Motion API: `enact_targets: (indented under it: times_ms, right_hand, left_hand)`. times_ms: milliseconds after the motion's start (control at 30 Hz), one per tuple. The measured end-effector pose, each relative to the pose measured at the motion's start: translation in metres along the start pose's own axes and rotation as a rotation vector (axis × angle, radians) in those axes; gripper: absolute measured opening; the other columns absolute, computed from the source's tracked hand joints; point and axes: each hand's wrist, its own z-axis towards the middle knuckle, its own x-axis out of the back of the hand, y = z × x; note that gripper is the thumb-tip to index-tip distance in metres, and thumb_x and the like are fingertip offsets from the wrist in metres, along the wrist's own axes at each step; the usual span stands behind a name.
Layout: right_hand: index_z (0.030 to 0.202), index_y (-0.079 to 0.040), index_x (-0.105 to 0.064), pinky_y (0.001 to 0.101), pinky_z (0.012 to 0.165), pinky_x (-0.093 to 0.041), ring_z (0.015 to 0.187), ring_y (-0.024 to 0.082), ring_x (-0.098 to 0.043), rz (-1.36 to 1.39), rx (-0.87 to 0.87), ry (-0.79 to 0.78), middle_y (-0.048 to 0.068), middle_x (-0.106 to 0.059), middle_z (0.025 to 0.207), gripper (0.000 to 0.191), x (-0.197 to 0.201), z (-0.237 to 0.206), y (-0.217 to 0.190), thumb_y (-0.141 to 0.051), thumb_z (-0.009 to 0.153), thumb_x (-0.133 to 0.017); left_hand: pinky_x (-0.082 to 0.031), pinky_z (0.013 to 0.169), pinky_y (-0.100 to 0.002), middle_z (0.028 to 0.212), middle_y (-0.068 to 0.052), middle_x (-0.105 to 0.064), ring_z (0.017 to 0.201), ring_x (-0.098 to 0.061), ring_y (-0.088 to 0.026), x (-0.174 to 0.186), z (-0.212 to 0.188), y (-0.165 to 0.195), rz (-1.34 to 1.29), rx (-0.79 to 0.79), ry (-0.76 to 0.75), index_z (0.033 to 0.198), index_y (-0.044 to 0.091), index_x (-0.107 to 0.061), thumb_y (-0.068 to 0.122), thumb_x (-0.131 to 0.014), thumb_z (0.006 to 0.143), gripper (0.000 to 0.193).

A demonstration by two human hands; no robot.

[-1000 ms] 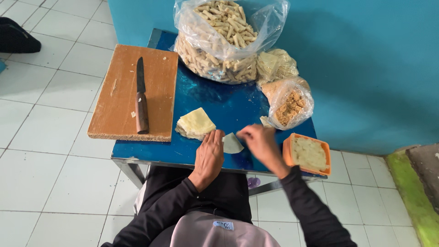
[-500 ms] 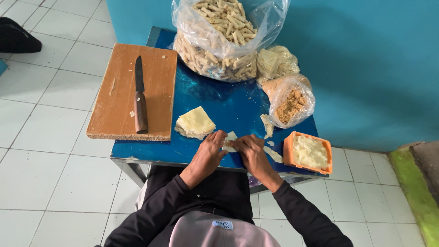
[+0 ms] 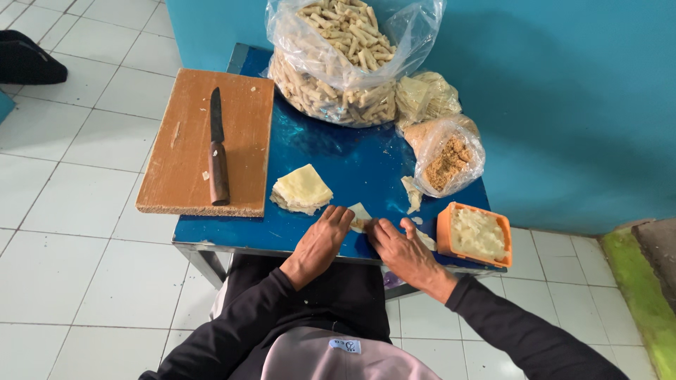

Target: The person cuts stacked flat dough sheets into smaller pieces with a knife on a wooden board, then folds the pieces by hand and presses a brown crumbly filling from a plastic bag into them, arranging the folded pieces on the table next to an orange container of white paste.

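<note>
both hands lie palm-down at the near edge of the glossy blue metal table, fingers pointing away from the body. the left hand has its fingers close together and nearly straight, their tips pressing the left end of a thin pale square pastry wrapper. the right hand has its fingers slightly spread and curled, their tips on the wrapper's right end; whether either hand pinches it i cannot tell. just beyond the left fingertips sits a stack of pale yellow square wrappers. right of the right fingers stands an orange plastic tub of chopped whitish filling. far beyond the fingers is a clear plastic bag of rolled sticks. left of them, a dark knife lies on a brown wooden cutting board.
</note>
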Motion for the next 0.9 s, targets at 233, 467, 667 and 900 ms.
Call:
enact_targets:
  times_ms: [233,467,667,900]
  right_hand:
    - [0.119,-0.015,-0.069,0.0488,0.1,-0.034,0.121,0.021,-0.051,0.275,-0.165,0.069,0.004,-0.058,0.131,0.04,0.006,-0.002,0.016,-0.006,0.081,-0.062]
    - [0.127,-0.015,-0.07,0.0518,0.099,-0.031,0.116,0.018,-0.053,0.271,-0.241,0.178,0.004,-0.058,0.128,0.043,0.001,0.003,0.0,-0.004,0.086,-0.062]
    - [0.11,-0.016,-0.07,0.0526,0.099,-0.031,0.116,0.019,-0.054,0.261,-0.058,0.19,0.004,-0.06,0.122,0.024,-0.006,0.012,0.008,-0.011,0.088,-0.062]
    - [0.106,-0.015,-0.068,0.0507,0.096,-0.033,0.11,0.02,-0.054,0.434,-0.029,0.192,0.0,-0.058,0.108,0.017,-0.012,0.021,0.023,-0.017,0.089,-0.069]
  left_hand:
    - [-0.054,0.082,-0.04,0.11,-0.018,-0.055,0.103,-0.055,-0.035,0.0,0.0,0.0,0.066,-0.037,-0.002,0.111,-0.008,-0.058,-0.009,-0.058,0.078,0.033]
    - [-0.054,0.08,-0.039,0.11,-0.017,-0.054,0.103,-0.055,-0.034,0.002,0.0,0.001,0.088,-0.032,-0.018,0.108,-0.009,-0.059,-0.01,-0.058,0.078,0.031]
    - [-0.054,0.083,-0.039,0.109,-0.017,-0.054,0.102,-0.055,-0.034,0.0,-0.001,0.0,0.104,-0.039,0.005,0.105,-0.008,-0.059,-0.009,-0.058,0.079,0.026]
    - [-0.053,0.084,-0.039,0.108,-0.016,-0.054,0.103,-0.055,-0.034,0.0,0.0,0.001,0.077,-0.041,0.018,0.106,-0.007,-0.06,-0.007,-0.058,0.079,0.027]
